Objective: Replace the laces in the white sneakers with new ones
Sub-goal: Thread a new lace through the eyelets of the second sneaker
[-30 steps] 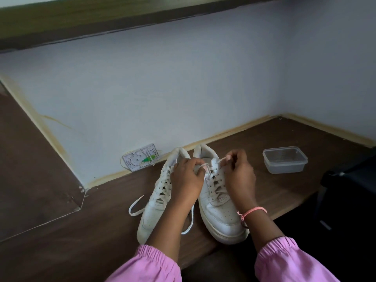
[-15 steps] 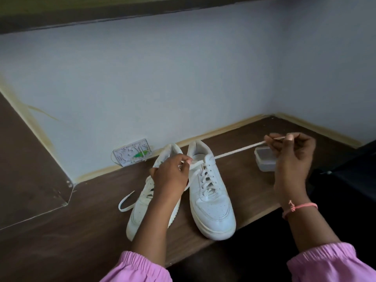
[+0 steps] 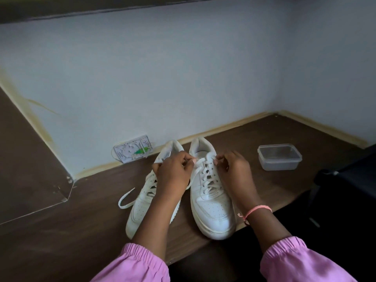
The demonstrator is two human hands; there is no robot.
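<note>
Two white sneakers stand side by side on the brown desk (image 3: 81, 231), toes toward me. The right sneaker (image 3: 211, 206) is laced up to the top eyelets. My left hand (image 3: 173, 174) pinches the white lace (image 3: 195, 171) at the top left eyelet of that sneaker and covers part of the left sneaker (image 3: 142, 208). At the top right eyelet my right hand (image 3: 234, 171) pinches the lace with thumb and fingertips. From the left sneaker a loose lace end (image 3: 126, 198) curls onto the desk.
A clear plastic container (image 3: 279, 157) sits on the desk to the right of the shoes. A white wall socket (image 3: 133, 149) is behind the left sneaker. The desk's front edge runs just below the toes. A dark object (image 3: 345, 180) stands at the right.
My right hand, which had pulled the lace out taut to the right, has come back to the top eyelet of the right sneaker. The left hand stayed at the tongue.
</note>
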